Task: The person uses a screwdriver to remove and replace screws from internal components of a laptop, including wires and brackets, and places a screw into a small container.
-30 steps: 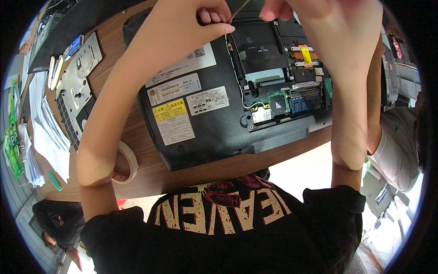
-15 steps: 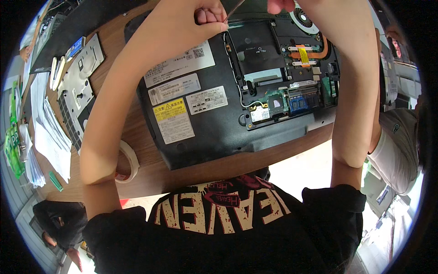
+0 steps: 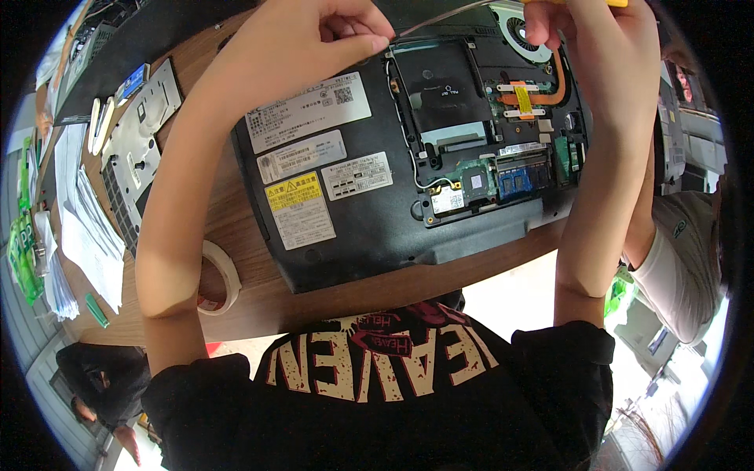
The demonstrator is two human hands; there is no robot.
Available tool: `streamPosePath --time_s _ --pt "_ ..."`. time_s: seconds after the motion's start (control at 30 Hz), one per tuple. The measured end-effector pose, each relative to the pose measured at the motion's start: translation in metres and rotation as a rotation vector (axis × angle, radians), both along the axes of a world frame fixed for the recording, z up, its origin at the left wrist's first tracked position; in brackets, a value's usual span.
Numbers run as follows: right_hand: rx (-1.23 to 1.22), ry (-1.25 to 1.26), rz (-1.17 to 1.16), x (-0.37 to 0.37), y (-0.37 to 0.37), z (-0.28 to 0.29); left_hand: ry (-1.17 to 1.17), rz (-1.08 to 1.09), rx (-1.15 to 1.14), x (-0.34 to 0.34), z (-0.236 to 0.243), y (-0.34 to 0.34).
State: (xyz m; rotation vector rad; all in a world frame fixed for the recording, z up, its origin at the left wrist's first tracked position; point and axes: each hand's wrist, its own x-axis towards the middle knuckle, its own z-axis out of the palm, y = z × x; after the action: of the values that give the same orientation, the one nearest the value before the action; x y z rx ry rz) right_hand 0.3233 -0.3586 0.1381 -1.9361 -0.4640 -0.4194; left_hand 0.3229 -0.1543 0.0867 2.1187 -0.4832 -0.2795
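Observation:
A black laptop (image 3: 361,235) lies bottom side up on the wooden table, its inner parts bared at the right. In my right hand (image 3: 593,31), above the cooling fan (image 3: 525,35), is a screwdriver (image 3: 446,16) with a thin metal shaft and a yellow handle end. Its shaft reaches left across the top of the laptop. Close to the tip, my left hand (image 3: 349,31) is closed in a pinch by the upper corner of the drive bay (image 3: 440,86). What the pinch holds, if anything, is too small to make out.
A removed cover panel (image 3: 141,149), papers (image 3: 86,228) and a blue-labelled part (image 3: 132,81) lie at the left. A tape roll (image 3: 228,275) rests near the table's front edge. Another person's sleeve (image 3: 679,259) shows at the right; someone else sits at the lower left.
My right hand has moved down and slightly right, bringing the yellow handle end into view. The screwdriver shaft lies flatter. My left hand stays pinched near the same corner.

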Motion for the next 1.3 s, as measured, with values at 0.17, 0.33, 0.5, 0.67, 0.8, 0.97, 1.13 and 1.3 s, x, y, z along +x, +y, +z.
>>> streamPosePath --time_s 0.17,0.33,0.5,0.67,0.8,0.97,1.13,1.3 --pt "0.138 0.013 0.026 -0.001 -0.011 -0.002 0.053 0.034 0.029 -0.004 0.009 -0.01" --pt "0.265 -0.013 0.051 0.0 -0.007 -0.011 0.209 0.126 -0.101 -0.003 -0.001 -0.003" --pt "0.256 0.012 0.048 -0.003 -0.029 -0.004 -0.122 0.062 0.045 -0.003 -0.02 0.002" --pt "0.275 0.111 0.054 -0.004 -0.063 -0.017 -0.305 0.005 0.042 -0.001 -0.021 0.003" --pt "0.328 0.196 0.075 -0.01 -0.061 -0.023 -0.32 -0.01 0.073 0.001 -0.015 0.006" --pt "0.169 0.335 0.031 -0.021 -0.036 -0.024 -0.165 0.018 0.049 0.004 -0.014 0.015" --pt "0.125 0.341 0.082 -0.021 -0.036 -0.032 -0.03 0.046 -0.133 0.007 -0.013 0.017" --pt "0.119 0.297 0.155 -0.017 -0.041 -0.035 -0.006 0.021 -0.089 0.009 -0.006 0.018"
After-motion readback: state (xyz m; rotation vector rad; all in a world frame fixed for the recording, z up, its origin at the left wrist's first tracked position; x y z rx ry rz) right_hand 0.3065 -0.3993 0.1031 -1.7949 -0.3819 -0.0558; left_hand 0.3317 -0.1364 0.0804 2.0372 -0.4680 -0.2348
